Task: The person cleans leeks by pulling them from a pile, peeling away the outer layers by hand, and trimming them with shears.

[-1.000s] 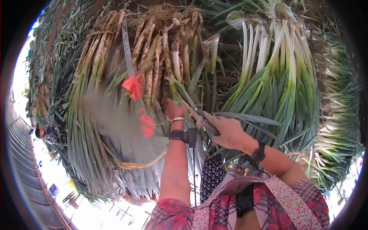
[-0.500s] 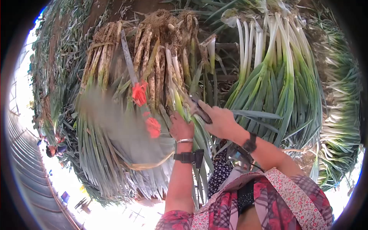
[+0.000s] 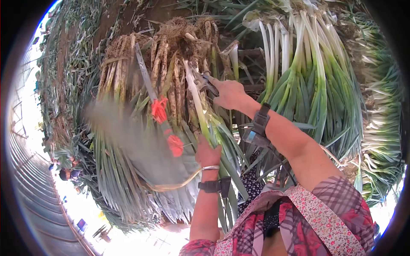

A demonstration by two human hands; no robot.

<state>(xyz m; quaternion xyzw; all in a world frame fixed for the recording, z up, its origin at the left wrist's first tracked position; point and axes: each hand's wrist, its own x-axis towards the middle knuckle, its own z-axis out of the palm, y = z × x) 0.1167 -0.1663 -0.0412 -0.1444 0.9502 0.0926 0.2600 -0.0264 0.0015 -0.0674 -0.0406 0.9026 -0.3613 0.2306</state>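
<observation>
The left hand (image 3: pixel 208 152), just below the centre of the view, is closed around one stalk (image 3: pixel 197 104), which runs from the hand up toward 12 o'clock, green leaves low and white shank high. The right hand (image 3: pixel 228 91), reaching up from 4 o'clock, is clenched on a dark tool (image 3: pixel 205 82) whose tip meets the stalk near its upper end; whether it is a knife or shears I cannot tell. The stalk's shank looks pale and mostly free of soil, so cleaning of this one seems well on, with work now near its root end. Behind it, at 11 to 12 o'clock, the muddy bundle (image 3: pixel 164 55) lies with brown skins and tangled roots, apparently untouched, and two red tags (image 3: pixel 159 109) sit against it beside a grey strip (image 3: pixel 143 70). At 1 to 2 o'clock the clean bundle (image 3: pixel 294 55) shows bright white shanks, stacked close together. By the look of both heaps, a fair share is done and about as much is left. More greens lie at 3 o'clock.
</observation>
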